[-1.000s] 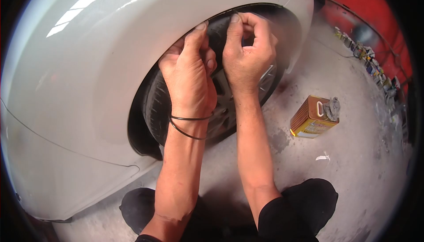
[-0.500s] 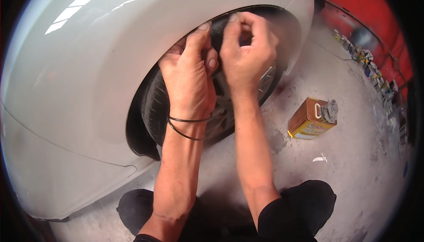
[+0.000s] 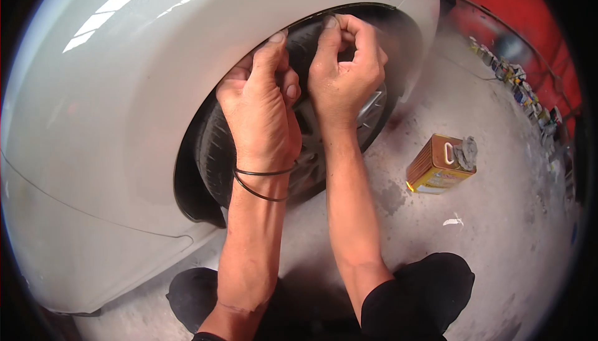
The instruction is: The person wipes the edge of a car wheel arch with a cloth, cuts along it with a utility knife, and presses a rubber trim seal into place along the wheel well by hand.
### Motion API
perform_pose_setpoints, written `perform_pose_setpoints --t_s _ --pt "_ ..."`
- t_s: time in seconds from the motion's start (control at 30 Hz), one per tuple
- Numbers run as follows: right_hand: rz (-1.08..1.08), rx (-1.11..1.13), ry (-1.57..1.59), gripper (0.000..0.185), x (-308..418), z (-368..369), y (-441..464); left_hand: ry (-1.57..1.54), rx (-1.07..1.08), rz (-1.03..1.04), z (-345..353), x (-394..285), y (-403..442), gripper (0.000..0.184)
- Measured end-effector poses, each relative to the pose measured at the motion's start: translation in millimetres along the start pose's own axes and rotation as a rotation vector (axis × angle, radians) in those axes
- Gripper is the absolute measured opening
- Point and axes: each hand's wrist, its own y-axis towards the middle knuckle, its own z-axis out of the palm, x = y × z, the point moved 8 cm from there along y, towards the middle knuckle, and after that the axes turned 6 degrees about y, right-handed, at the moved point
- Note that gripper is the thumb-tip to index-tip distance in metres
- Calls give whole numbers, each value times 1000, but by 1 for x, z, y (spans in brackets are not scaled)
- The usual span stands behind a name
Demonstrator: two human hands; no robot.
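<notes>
A white car fender [image 3: 124, 92] curves over a black tyre [image 3: 215, 148] and its spoked wheel [image 3: 370, 112]. My left hand [image 3: 261, 92] is closed at the wheel arch edge [image 3: 246, 54], thumb tip up against it and fingers curled. To its right, my right hand [image 3: 346, 70] pinches with thumb and forefinger at the top of the same arch. A thin dark line runs along the edge by both hands. What lies between the fingertips is too small or hidden to make out. Two thin dark bands [image 3: 261, 173] circle my left wrist.
A rectangular metal can [image 3: 430, 163] with a white handle and a crumpled grey rag [image 3: 465, 153] on top stands on the stained floor [image 3: 498, 216]. A white scrap [image 3: 453, 221] lies near it. Several small containers [image 3: 520, 85] line a red surface [image 3: 517, 4] at the right.
Both hands have shifted slightly left in view, the left a little more. They keep the same closed, pinching shape at the arch edge.
</notes>
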Motion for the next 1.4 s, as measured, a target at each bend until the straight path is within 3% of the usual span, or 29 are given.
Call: perform_pose_setpoints --t_s 0.3,0.4,0.5,0.67,0.87,1.2,1.3,1.4 --pt "-3 -30 5 8 6 1 -4 38 12 -41 -4 4 1 15" --pt "166 -34 79 8 -5 -1 -3 38 16 -39 -3 4 1 15" --pt "20 20 18 9 11 4 -10 78 15 -40 -3 1 1 14" --pt "108 -14 78 8 14 -1 -13 118 20 -50 -5 0 0 17" --pt "15 30 120 8 16 3 -3 113 8 -52 -4 0 -1 17" --pt "74 -35 26 7 -1 -5 3 118 5 -40 -3 2 -1 18" --pt "-36 67 68 9 17 3 -3 113 -11 -44 -2 2 0 18" --pt "-6 58 67 10 16 3 -3 134 -28 -7 -5 -1 0 17"
